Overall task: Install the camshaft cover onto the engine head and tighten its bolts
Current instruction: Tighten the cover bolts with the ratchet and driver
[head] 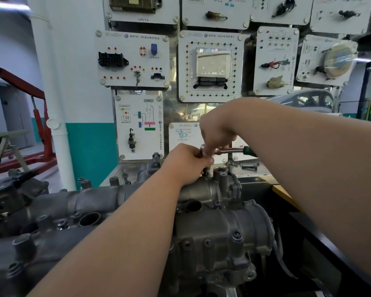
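Fingers (208,152) of the right hand (219,129) are pinching the head of the ratchet (231,150), the left hand (186,161) gripping just beneath it — at the far edge of the cover (204,189), which is sitting on the engine (223,243). Any tilt is risking a slipped tool or a crossed thread — the bolt is lying hidden under both hands.

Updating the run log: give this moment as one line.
step: bolt tightening | left hand: grips ratchet head from below | right hand: pinches ratchet head | camshaft cover: in place
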A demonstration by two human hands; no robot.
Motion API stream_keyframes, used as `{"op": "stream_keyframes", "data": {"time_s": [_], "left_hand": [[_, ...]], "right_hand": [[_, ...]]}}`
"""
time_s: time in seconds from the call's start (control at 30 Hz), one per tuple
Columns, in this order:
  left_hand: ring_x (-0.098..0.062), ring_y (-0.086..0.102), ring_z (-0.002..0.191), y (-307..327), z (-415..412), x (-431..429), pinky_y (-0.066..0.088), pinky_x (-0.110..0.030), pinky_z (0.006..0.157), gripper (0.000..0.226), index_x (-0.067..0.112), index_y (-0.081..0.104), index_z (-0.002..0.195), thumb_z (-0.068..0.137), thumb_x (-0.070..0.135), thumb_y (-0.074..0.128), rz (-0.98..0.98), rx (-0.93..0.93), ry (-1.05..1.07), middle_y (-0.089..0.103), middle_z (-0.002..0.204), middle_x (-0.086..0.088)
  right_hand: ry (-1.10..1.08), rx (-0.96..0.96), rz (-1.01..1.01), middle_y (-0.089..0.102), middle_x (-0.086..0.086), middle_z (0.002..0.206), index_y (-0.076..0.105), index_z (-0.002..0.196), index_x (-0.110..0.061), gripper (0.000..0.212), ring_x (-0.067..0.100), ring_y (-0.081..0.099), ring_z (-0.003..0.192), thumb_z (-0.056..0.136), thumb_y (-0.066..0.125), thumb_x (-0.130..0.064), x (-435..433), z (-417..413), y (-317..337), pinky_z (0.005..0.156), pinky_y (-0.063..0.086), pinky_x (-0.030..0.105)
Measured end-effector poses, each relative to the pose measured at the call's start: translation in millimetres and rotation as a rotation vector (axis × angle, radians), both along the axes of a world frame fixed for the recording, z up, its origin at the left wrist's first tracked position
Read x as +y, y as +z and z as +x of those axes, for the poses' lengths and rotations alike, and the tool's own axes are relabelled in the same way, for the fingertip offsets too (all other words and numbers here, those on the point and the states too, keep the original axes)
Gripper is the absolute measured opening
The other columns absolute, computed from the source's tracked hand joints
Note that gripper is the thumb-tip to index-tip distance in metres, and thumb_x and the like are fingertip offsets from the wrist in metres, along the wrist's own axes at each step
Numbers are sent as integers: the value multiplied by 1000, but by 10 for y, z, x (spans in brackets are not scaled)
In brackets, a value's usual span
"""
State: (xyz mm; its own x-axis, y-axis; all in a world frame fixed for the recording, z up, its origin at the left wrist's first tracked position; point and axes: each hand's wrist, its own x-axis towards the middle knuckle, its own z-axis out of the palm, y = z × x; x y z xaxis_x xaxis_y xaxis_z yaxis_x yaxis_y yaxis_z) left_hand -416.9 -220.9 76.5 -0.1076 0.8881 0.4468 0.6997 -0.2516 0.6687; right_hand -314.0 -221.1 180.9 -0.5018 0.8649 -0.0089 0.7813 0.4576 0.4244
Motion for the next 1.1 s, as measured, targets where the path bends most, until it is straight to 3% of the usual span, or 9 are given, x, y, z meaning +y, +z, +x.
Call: {"op": "stream_keyframes", "data": {"time_s": [0.1,0.23,0.37,0.6,0.73,0.83,0.93,1.03,1.1], "left_hand": [[-13,51,63,7,12,6,37,-24,57,25,13,73,80,87,34,61,-13,17,-13,63,68,-3],[-7,51,57,13,20,19,35,-22,49,24,14,61,68,83,33,62,9,79,39,57,60,3],[-17,53,59,17,-4,32,39,-27,54,24,8,63,72,83,30,63,29,84,84,60,62,-3],[-8,47,53,3,-6,-4,35,-23,53,28,8,70,80,86,34,62,10,42,-8,58,60,2],[-13,53,62,7,37,1,38,-24,55,24,10,65,76,84,32,61,11,119,29,62,67,-1],[-11,49,56,26,33,-2,35,-25,50,27,14,56,61,83,29,60,24,113,53,57,59,0],[-18,57,63,31,2,2,45,-28,62,29,8,68,76,83,35,66,1,59,26,67,70,-7],[-18,56,65,26,-12,6,45,-29,66,28,6,71,82,86,32,62,-21,37,-12,69,76,-10],[-18,58,71,26,-4,7,44,-27,65,27,8,71,84,87,31,59,-26,65,-17,70,79,-7]], "right_hand": [[39,16,13,71,3,97,70,101,-12,33,18,61,83,89,63,-42,89,52,-60,59,38,26],[9,167,-14,63,-2,47,62,67,-11,49,19,64,59,91,53,-52,115,72,-94,55,42,30],[-10,179,-29,57,-3,37,59,69,-11,43,15,61,44,91,52,-47,96,-29,-102,50,42,25],[58,73,25,68,2,106,70,107,-14,38,20,63,97,89,62,-47,84,40,-43,76,45,30],[29,122,26,61,-4,48,63,67,-13,46,11,56,59,94,51,-48,88,43,-111,52,35,26],[0,114,33,53,-8,33,63,69,-13,46,9,53,53,94,48,-48,86,-1,-125,49,31,26],[74,78,59,61,-2,55,61,67,-13,38,16,56,61,89,61,-44,83,-23,-83,53,35,27],[110,48,49,67,1,104,69,107,-14,31,19,61,93,89,64,-39,94,3,-57,67,41,29],[123,68,37,68,1,107,68,117,-16,35,18,60,94,90,62,-37,112,32,-79,64,41,27]]}}
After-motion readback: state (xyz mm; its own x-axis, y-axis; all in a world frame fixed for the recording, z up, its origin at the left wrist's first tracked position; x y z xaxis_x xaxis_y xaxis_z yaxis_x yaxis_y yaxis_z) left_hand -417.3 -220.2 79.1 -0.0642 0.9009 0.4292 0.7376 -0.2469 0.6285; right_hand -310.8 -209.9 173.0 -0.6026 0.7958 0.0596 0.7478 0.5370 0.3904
